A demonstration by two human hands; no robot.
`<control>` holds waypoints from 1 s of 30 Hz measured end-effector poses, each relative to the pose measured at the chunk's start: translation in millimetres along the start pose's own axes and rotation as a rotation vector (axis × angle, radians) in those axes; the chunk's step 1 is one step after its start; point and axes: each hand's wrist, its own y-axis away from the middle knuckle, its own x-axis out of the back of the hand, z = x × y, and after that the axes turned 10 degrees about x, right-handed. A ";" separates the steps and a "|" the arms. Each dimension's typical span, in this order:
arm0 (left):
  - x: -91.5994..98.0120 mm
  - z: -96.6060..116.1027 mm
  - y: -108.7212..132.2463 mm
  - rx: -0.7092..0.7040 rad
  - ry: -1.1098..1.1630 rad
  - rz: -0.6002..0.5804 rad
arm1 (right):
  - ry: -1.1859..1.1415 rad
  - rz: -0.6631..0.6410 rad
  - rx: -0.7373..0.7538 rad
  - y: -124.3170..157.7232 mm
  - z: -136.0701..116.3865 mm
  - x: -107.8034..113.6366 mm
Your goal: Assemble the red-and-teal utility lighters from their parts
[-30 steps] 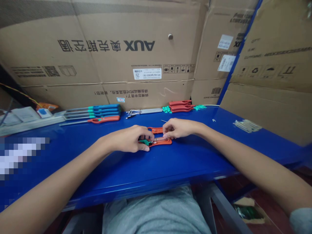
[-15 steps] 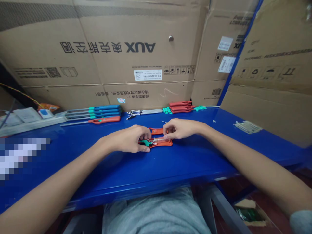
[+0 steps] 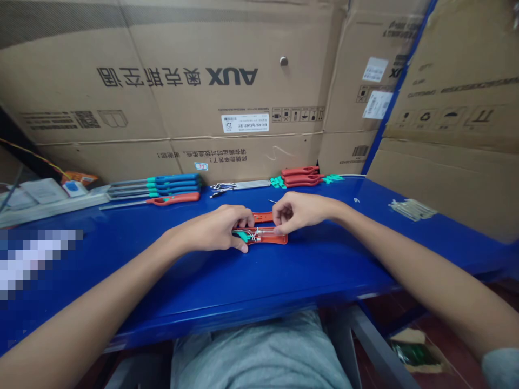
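Observation:
On the blue table lies an open orange-red lighter handle shell (image 3: pixel 280 241), with a green trigger piece (image 3: pixel 243 236), thin white wires and a slim clear tube-like part (image 3: pixel 265 232) inside it. My left hand (image 3: pixel 223 227) is closed round the shell's left end, thumb at the near edge and fingers over the far side. The fingertips of my right hand (image 3: pixel 295 210) are pinched at the right end of the clear tube-like part. Just behind lies the matching orange shell half (image 3: pixel 263 217), partly hidden by both hands.
Blue-handled lighters (image 3: pixel 174 186) and a red one (image 3: pixel 174 199) lie at the back left beside a power strip (image 3: pixel 44 197). Metal rods with wires (image 3: pixel 247 185), red shells (image 3: pixel 300 177) and green pieces (image 3: pixel 278 183) line the cardboard. Pale sticks (image 3: pixel 412 209) lie right.
My right fingertips have shifted slightly down and are still pinched at the tube's right end. My left fingers have shifted a little, and more of the green piece shows.

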 end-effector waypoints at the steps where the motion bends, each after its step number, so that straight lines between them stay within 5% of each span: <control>1: 0.4 0.6 0.1 -0.004 -0.005 -0.001 | 0.003 0.002 0.005 0.0 0.3 0.0; 19: 4.4 1.5 4.6 0.049 0.022 -0.068 | 0.096 -0.018 0.015 -3.2 3.7 -5.0; 27: 9.5 -2.9 3.9 0.015 0.067 -0.030 | 0.305 0.257 0.044 -2.4 10.0 -2.2; 30: 15.4 -11.0 3.1 0.036 0.017 0.029 | 0.410 0.256 0.054 -3.1 14.4 -3.9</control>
